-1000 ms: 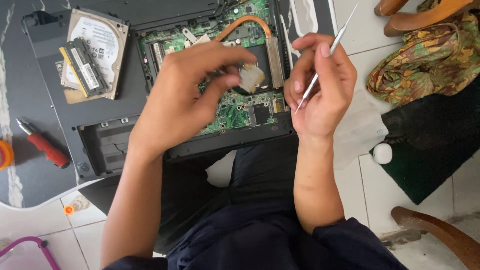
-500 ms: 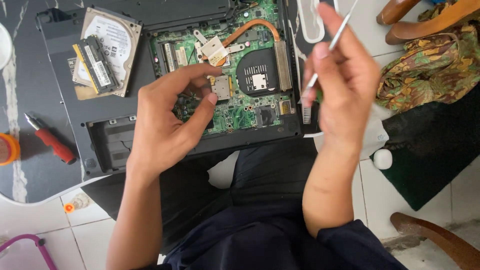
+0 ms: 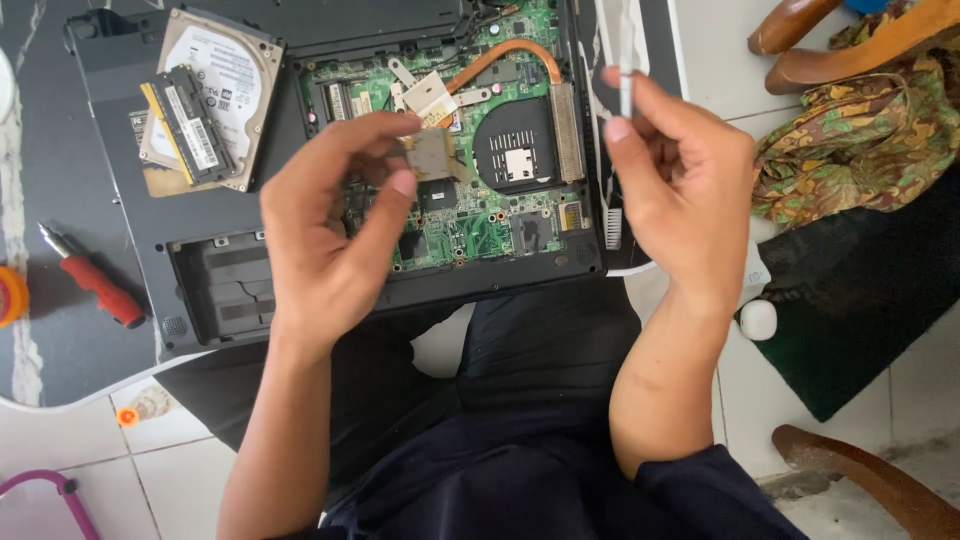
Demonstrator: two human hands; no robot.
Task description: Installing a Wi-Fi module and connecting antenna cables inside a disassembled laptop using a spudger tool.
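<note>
Far left on the counter (image 3: 60, 130) there's a red screwdriver (image 3: 95, 288), and past it a hard drive (image 3: 225, 75) with a RAM stick (image 3: 190, 125) lying on top, both sitting on the opened laptop (image 3: 150, 240). Left hand (image 3: 325, 250) hovers over the green board (image 3: 470, 215), fingers (image 3: 400, 185) pinched narrow on a small tan metal plate (image 3: 432, 155), held tilted just above the chips. The copper heatpipe (image 3: 500, 55) and black fan (image 3: 515, 145) sit just right of and beyond that plate. Right hand (image 3: 685, 190) is up off the laptop's right edge, fingers closed around a thin white stick tool (image 3: 626, 60), long axis running near to far, tip pointing away. The plate lies left of the tool, so the left hand is nearer the board.
</note>
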